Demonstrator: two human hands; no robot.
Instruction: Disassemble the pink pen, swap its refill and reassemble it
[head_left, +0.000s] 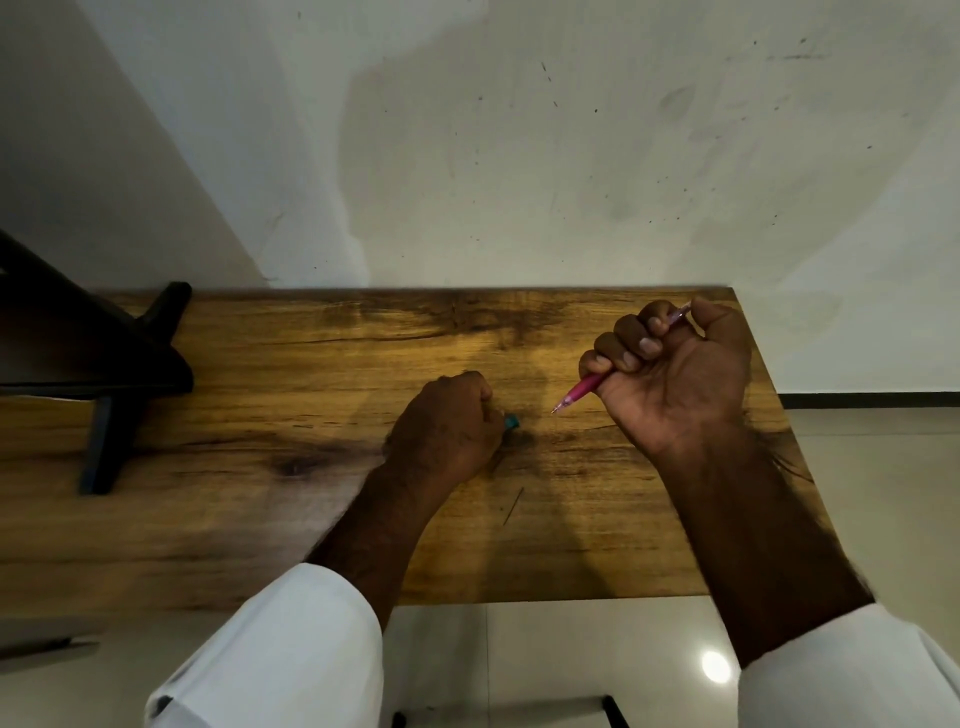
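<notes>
My right hand (675, 374) is raised over the right part of the wooden table (311, 415) with its fist closed around the pink pen (582, 391). The pen's tip points down and left, and its back end sticks out past my thumb. My left hand (447, 426) rests knuckles-up on the middle of the table, fingers curled over a small teal object (511, 421) that peeks out at its right side. Most of that object is hidden under the hand. A thin dark stick, possibly a refill (514, 505), lies on the wood nearer to me.
A black stand with angled legs (104, 374) occupies the table's left end. A white wall rises behind the table. The table's right edge and front edge drop to a pale tiled floor (545, 654).
</notes>
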